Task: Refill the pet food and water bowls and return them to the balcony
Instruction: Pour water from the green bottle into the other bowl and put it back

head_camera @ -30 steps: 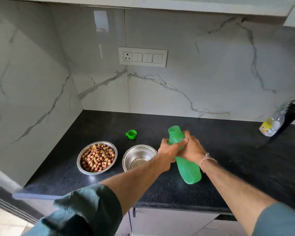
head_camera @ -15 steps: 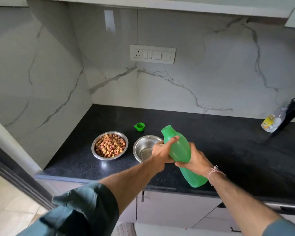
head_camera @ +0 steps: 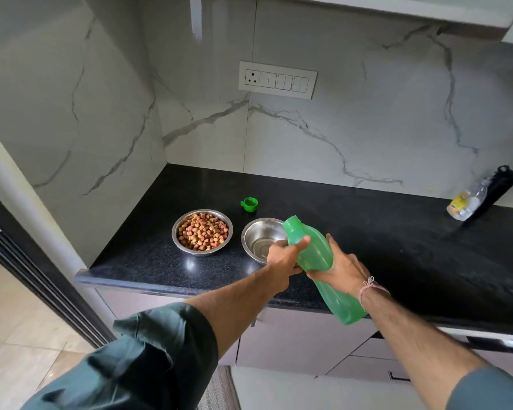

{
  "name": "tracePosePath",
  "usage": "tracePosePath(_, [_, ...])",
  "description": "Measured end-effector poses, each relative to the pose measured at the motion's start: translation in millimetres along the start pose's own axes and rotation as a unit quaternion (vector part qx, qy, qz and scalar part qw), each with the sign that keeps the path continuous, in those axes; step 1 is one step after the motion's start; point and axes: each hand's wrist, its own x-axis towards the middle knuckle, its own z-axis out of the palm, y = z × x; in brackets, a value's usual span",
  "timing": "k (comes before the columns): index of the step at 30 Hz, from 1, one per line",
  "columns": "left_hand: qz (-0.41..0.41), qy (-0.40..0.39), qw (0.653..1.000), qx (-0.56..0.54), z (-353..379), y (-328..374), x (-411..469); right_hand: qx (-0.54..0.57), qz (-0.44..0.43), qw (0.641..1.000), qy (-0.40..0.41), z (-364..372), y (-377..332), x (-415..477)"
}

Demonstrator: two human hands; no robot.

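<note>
Both hands hug the green bottle [head_camera: 310, 251]: left hand [head_camera: 282, 258] wrapped near its neck, right hand [head_camera: 339, 266] around its middle. It tips toward 11 o'clock so water can fall into the steel water bowl [head_camera: 256, 236]. The kibble bowl [head_camera: 202, 232], at 9 o'clock from it, is full. The green cap [head_camera: 249, 205] waits at 12 o'clock.

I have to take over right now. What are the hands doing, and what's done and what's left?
Both hands hold the green bottle: left hand near its neck, right hand on its body, tilted over the empty steel bowl.
Its green cap lies on the counter.
Done: the other bowl is full of kibble.
Left: pour the water, cap the bottle, carry both bowls to the balcony.
</note>
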Motion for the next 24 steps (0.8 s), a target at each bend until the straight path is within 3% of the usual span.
tracePosePath(24, [-0.043,0.014,0.999,-0.009,-20,-6,8,-0.048,0.027,0.997,-0.045,4,-27,-4])
